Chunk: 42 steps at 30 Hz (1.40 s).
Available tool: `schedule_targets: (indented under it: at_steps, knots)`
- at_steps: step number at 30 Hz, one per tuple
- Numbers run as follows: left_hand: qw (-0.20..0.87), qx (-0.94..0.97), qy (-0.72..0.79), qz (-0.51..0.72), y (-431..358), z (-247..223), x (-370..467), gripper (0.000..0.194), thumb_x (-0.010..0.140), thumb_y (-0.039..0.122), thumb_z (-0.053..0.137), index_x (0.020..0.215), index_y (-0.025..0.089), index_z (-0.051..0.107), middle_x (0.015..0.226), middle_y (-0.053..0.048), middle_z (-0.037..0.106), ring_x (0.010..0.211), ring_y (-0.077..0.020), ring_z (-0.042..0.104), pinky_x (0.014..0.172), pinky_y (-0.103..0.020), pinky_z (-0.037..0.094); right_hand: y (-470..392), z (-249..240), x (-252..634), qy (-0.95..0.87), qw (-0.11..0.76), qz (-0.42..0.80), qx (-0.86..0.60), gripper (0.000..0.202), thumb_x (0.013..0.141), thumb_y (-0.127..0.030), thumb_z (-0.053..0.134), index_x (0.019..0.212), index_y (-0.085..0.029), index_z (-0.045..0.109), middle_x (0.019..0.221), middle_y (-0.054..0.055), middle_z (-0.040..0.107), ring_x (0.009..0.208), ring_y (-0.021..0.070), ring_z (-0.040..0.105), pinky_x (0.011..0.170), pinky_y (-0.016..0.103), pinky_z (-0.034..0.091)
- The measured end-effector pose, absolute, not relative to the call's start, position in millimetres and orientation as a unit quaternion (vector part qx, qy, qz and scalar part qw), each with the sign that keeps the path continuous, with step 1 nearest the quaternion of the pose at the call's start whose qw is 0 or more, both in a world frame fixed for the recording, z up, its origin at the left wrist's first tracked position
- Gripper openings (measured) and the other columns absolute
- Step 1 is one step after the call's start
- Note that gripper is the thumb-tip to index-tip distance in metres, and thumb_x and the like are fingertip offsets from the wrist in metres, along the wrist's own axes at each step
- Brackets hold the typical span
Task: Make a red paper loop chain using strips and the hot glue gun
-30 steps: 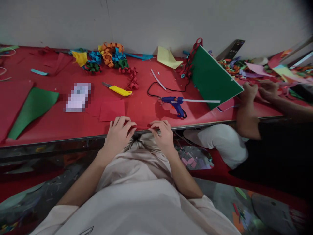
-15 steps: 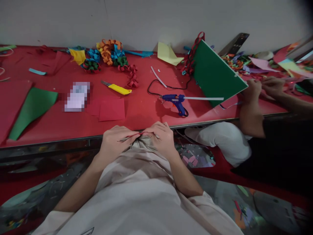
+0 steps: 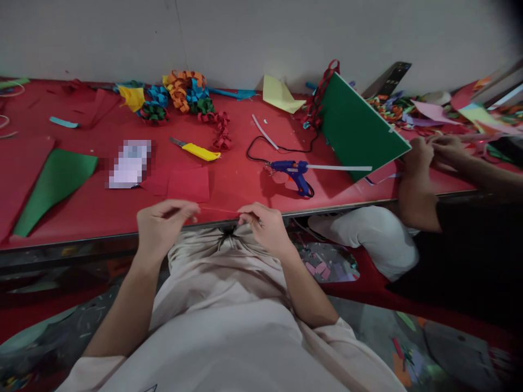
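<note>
Just over the table's front edge, a thin red paper strip (image 3: 220,210) stretches between my two hands and is hard to make out against the red tabletop. My left hand (image 3: 163,226) is pinched at its left end, the fingertips slightly blurred. The other end is between the thumb and fingers of my right hand (image 3: 265,226). Beyond my hands lie red paper sheets (image 3: 188,184), a yellow utility knife (image 3: 200,151) with its blade out, and a blue hot glue gun (image 3: 296,173) with a glue stick in its back.
A green board (image 3: 359,128) leans at the right, near a co-worker's hands (image 3: 435,152). Colourful paper chains (image 3: 186,90) lie along the wall. To the left are a pixelated phone-like object (image 3: 129,163) and green paper (image 3: 57,182). A black cord (image 3: 257,144) trails from the glue gun.
My hands, close together before, have moved apart. The left hand went left, drawing the red strip out straight between them. My right hand stayed nearly in place.
</note>
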<state>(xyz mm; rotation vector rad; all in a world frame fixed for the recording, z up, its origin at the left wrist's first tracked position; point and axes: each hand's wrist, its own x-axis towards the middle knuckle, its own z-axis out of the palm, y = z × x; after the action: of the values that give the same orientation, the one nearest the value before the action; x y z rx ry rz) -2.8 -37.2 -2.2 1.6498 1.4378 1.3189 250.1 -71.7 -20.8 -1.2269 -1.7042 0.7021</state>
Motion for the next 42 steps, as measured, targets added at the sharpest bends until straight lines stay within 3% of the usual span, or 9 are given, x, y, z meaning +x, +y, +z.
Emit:
schedule_targets:
  at_steps: [5,8,15,20,24,28,34,39,42]
  knots:
    - [0.070,0.796,0.490,0.350,-15.2,-13.6,-14.9,0.042,0.102,0.045,0.057,0.137,0.022,0.067,0.141,-0.013,0.069,0.134,-0.0320,0.063,0.114,-0.051,0.048,-18.6,-18.6,250.1,-0.510,0.563,0.333,-0.559,0.025,0.094,-0.043,0.068,0.104,-0.023,0.057,0.069,-0.003,0.071,0.064,0.0152,0.068,0.066,0.026,0.051]
    - [0.012,0.858,0.454,0.240,-18.4,-20.5,-19.0,0.055,0.102,0.048,0.058,0.150,0.022,0.056,0.158,-0.015,0.054,0.148,-0.0370,0.049,0.123,-0.062,0.033,11.3,-10.6,246.4,-0.516,0.540,0.233,-0.623,0.032,0.096,-0.053,0.065,0.095,-0.024,0.050,0.065,-0.004,0.065,0.060,0.0164,0.065,0.064,0.027,0.046]
    - [-0.010,0.886,0.388,0.254,-48.0,-21.2,-43.0,0.039,0.104,0.026,0.051,0.141,0.030,0.064,0.139,-0.005,0.071,0.128,-0.0284,0.069,0.124,-0.056,0.033,-25.4,-13.0,225.6,-0.679,0.378,0.095,-0.622,0.032,0.109,-0.046,0.042,0.098,-0.023,0.061,0.076,0.003,0.067,0.073,0.0195,0.066,0.067,0.028,0.042]
    - [-0.012,0.841,0.437,0.320,-39.9,-22.1,-52.7,0.035,0.098,0.019,0.061,0.128,0.033,0.073,0.127,-0.004,0.077,0.116,-0.0283,0.075,0.113,-0.052,0.048,-36.9,-21.0,223.6,-0.776,0.349,0.076,-0.519,0.027,0.109,-0.026,0.042,0.118,-0.020,0.066,0.118,0.011,0.071,0.114,0.0232,0.062,0.104,0.036,0.050]
    - [0.000,0.757,0.497,0.424,-34.6,-13.4,-37.3,0.023,0.098,0.022,0.065,0.114,0.030,0.080,0.114,-0.003,0.081,0.110,-0.0261,0.077,0.100,-0.043,0.056,-35.6,-12.4,223.6,-0.766,0.383,0.099,-0.507,0.029,0.108,-0.027,0.043,0.125,-0.022,0.066,0.127,0.012,0.067,0.124,0.0232,0.060,0.114,0.041,0.047]
    - [0.114,0.640,0.575,0.497,-40.7,9.2,-2.5,0.019,0.092,0.042,0.075,0.093,0.024,0.080,0.073,0.003,0.074,0.070,-0.0170,0.070,0.068,-0.028,0.055,-40.2,8.1,223.3,-0.731,0.463,0.205,-0.458,0.043,0.105,-0.035,0.055,0.146,-0.022,0.055,0.145,0.013,0.061,0.125,0.0215,0.062,0.109,0.038,0.051]
    - [0.332,0.637,0.507,0.477,-34.0,23.7,29.0,0.028,0.094,0.044,0.068,0.100,0.018,0.076,0.086,-0.003,0.076,0.077,-0.0169,0.070,0.069,-0.024,0.057,-35.5,16.9,231.8,-0.603,0.491,0.401,-0.483,0.030,0.092,-0.049,0.071,0.088,-0.019,0.075,0.077,0.001,0.070,0.069,0.0147,0.061,0.063,0.027,0.049]
    - [0.431,0.645,0.459,0.433,-22.1,9.8,25.6,0.025,0.092,0.034,0.066,0.111,0.021,0.076,0.110,-0.006,0.078,0.099,-0.0205,0.074,0.084,-0.028,0.060,-38.2,14.0,244.6,-0.593,0.491,0.426,-0.475,0.025,0.092,-0.039,0.070,0.110,-0.025,0.082,0.077,-0.002,0.071,0.062,0.0124,0.057,0.059,0.025,0.048]
    - [0.458,0.617,0.470,0.434,-18.9,4.1,29.8,0.030,0.090,0.039,0.070,0.113,0.019,0.073,0.099,-0.006,0.078,0.082,-0.0185,0.073,0.069,-0.025,0.059,-40.0,7.7,248.2,-0.570,0.506,0.454,-0.461,0.027,0.091,-0.042,0.071,0.109,-0.024,0.081,0.094,0.001,0.078,0.079,0.0164,0.069,0.072,0.028,0.056]
